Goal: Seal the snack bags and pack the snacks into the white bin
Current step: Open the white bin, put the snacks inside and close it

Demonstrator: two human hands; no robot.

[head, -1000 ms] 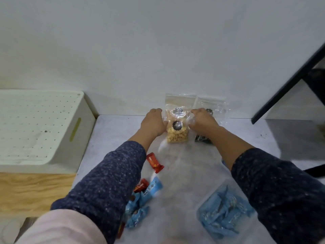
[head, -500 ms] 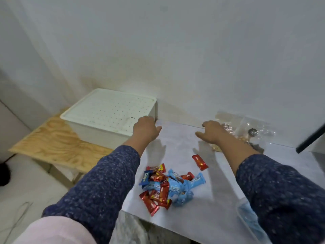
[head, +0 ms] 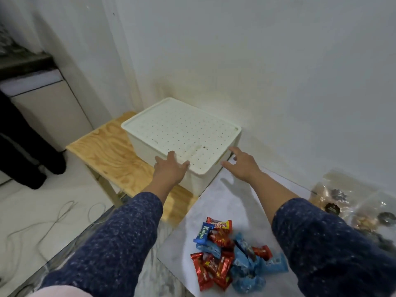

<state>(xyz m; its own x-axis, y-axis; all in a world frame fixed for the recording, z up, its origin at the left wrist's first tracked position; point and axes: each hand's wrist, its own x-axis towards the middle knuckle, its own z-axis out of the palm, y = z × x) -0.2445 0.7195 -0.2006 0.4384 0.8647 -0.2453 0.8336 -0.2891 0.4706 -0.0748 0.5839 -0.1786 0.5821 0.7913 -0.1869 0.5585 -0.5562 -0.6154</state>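
The white bin (head: 147,150) stands on a low wooden bench against the wall, closed by a white perforated lid (head: 182,131). My left hand (head: 170,170) rests on the lid's near edge with fingers spread and holds nothing. My right hand (head: 243,163) hovers open at the bin's right corner, just short of it. Clear snack bags (head: 347,202) with nuts and dark pieces lie at the right on the white table. A heap of red and blue wrapped candies (head: 231,256) lies near the table's front.
The wooden bench (head: 107,153) stands left of the white table (head: 225,202), lower than it. Cables (head: 53,221) trail over the pale floor at the left. A dark garment (head: 25,151) and a beige cabinet (head: 53,112) stand at the far left.
Both hands left the snack bags and swung left to the bin. The left hand moved onto the lid's near edge, the right came up to the bin's right corner. The view turned left.
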